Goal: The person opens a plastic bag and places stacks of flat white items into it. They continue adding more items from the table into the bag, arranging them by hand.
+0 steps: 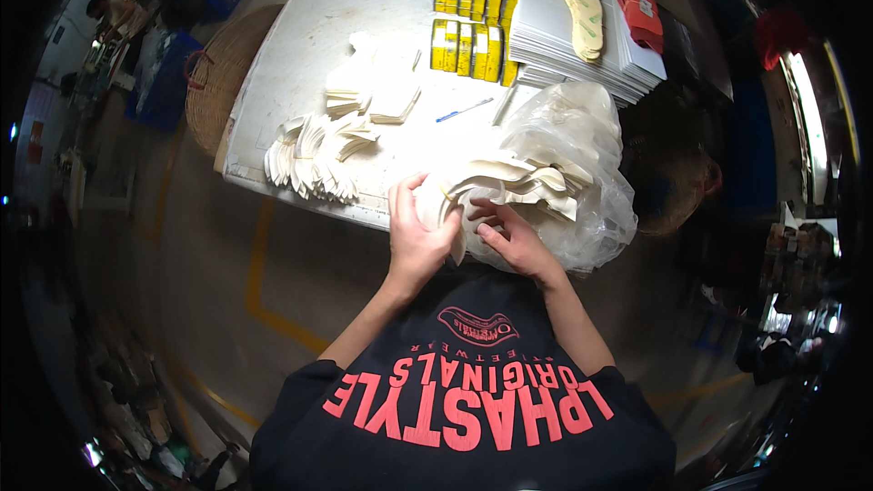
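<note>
Both hands close their grip on one fanned bunch of cream-coloured cut pieces [496, 184] at the near edge of the white table [300, 45]; the left hand [420, 235] wraps its fingers around the bunch's near end, thumb and fingers curled shut on it; the right hand [514, 241] pinches the same bunch from just beside, fingertips pressed to the lower pieces; the bunch spreads away from the hands over a crumpled clear plastic bag [582, 173] that sits at the table's right near corner; left of the bunch lies a second fan of cream pieces [314, 159], apart from the hands; beyond that fan stands a low stack of cream pieces [377, 82]; a blue pen [464, 110] lies between the stack and the bag; farther back on the table stand rows of yellow boxes [473, 23], and right of them a pile of grey sheets [564, 36] bearing a yellowish insole [584, 5] and a red item [641, 16]; a round woven basket [218, 73] sits on the floor off the table's left edge.
</note>
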Available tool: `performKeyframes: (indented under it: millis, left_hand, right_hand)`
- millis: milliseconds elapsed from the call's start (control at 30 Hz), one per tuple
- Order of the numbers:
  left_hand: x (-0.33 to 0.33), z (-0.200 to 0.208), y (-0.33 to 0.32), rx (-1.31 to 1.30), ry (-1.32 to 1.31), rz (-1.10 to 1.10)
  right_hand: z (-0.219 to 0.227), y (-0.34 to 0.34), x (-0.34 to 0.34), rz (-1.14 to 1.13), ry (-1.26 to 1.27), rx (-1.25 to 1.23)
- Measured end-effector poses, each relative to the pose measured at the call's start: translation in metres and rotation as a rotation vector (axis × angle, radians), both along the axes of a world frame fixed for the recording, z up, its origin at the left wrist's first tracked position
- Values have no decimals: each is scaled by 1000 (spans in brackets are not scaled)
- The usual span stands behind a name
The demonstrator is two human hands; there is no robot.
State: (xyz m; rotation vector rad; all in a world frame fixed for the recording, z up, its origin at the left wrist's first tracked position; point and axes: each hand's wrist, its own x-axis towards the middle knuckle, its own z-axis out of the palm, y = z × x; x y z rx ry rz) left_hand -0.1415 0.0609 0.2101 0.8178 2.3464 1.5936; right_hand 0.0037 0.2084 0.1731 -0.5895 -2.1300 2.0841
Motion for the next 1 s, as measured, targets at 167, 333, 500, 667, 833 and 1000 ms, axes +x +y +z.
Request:
performKeyframes:
  millis: [167, 333, 500, 667, 833, 1000]
  left_hand:
    - [29, 1, 13, 108, -107, -520]
    - [36, -14, 26, 155, -254, -705]
    - [39, -61, 39, -161, 224, -952]
    - [43, -97, 37, -471, 454, -1049]
    - [40, -101, 36, -717, 616, -1061]
    - [44, -94, 31, -678, 682, -945]
  right_hand:
    - [14, -8, -3, -360, 99, -240]
    - [36, 12, 33, -508, 252, -121]
    - [46, 36, 66, -541, 335, 550]
    - [14, 48, 72, -251, -55, 810]
    - [-21, 36, 63, 140, -258, 1275]
    - [-30, 24, 50, 295, -663, 1169]
